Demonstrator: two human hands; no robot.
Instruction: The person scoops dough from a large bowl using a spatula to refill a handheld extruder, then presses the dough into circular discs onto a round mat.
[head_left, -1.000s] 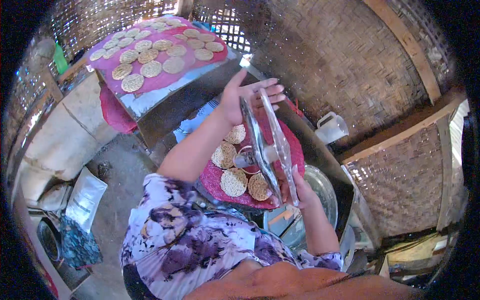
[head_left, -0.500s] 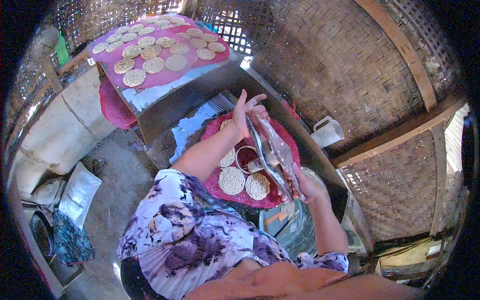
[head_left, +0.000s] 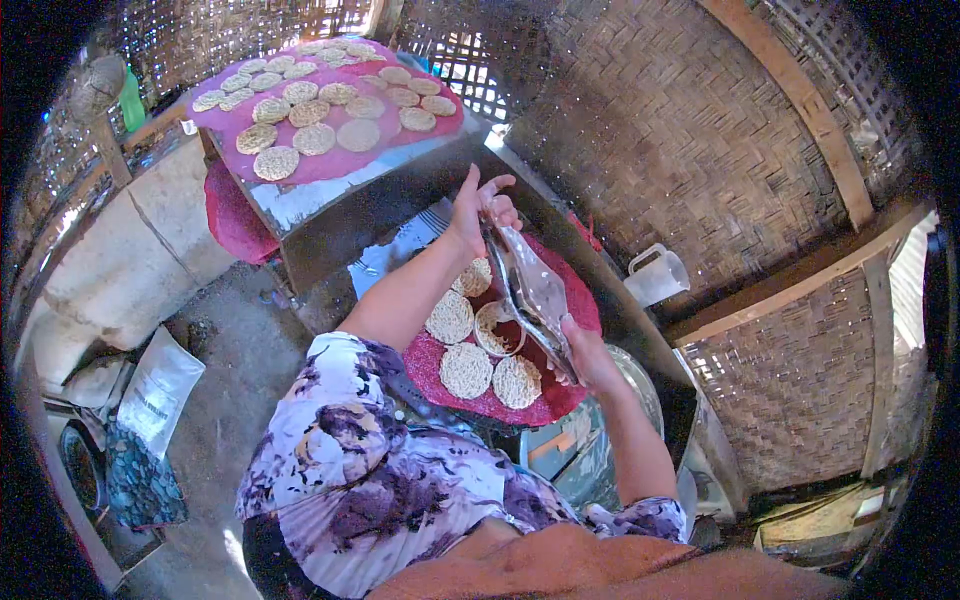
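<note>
Both our left hand (head_left: 476,213) and right hand (head_left: 592,358) curl around opposite ends of the two-handled press (head_left: 540,290) just right of frame centre, likely stiff and slippery, best held by those ends.

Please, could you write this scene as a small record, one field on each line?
Left hand: holds the upper end of a shiny flat object
Right hand: grips its lower end
Red sheet: bears pale discs and a ring
Pink sheet: bears more discs
Mug: near the woven wall
</note>
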